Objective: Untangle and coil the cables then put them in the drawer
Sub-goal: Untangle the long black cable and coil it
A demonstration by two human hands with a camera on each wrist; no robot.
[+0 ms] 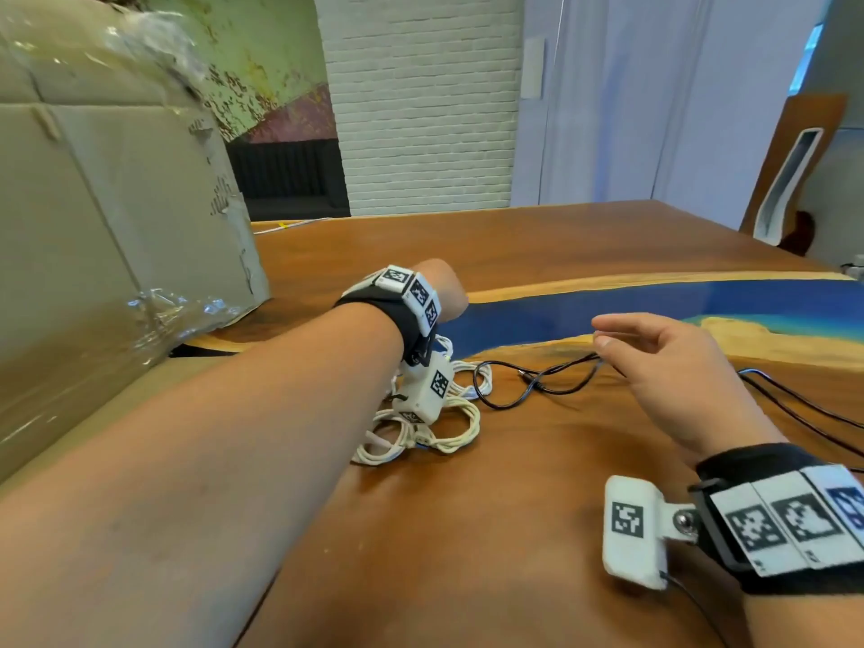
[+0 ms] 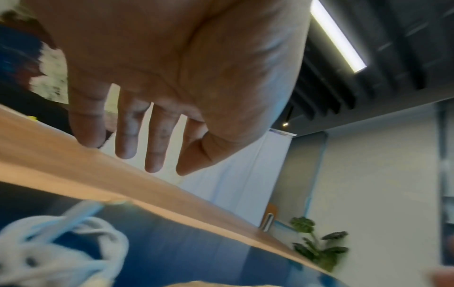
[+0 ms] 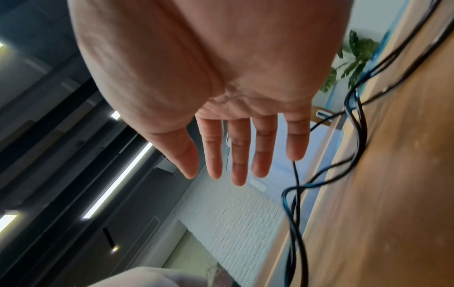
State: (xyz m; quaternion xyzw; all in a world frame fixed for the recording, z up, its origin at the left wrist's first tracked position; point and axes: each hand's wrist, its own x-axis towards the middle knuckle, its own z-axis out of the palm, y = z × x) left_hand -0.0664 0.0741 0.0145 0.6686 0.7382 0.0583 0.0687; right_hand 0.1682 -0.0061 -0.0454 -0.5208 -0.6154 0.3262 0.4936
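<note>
Nearest, the right hand (image 1: 673,367) hangs over the wooden desk (image 1: 467,530), fingers straight and spread in the right wrist view, its grip wide open and holding nothing. The little finger's tip (image 3: 296,153) lies against or just beside a strand of the black cable (image 1: 528,390); contact cannot be told. That cable lies loose on the desk in open loops, running off toward the right edge. Left of it, touching or overlapping its loop, sits the white cable (image 1: 444,427), bunched in a rough coil beneath the left wrist. The left hand (image 1: 444,292) hovers just past that bundle, fingers (image 2: 127,136) straight and parted in the left wrist view, grip open and empty. Beyond runs the desk's blue resin strip (image 1: 608,306). A large cardboard box (image 1: 93,226) wrapped in plastic stands at far left.
</note>
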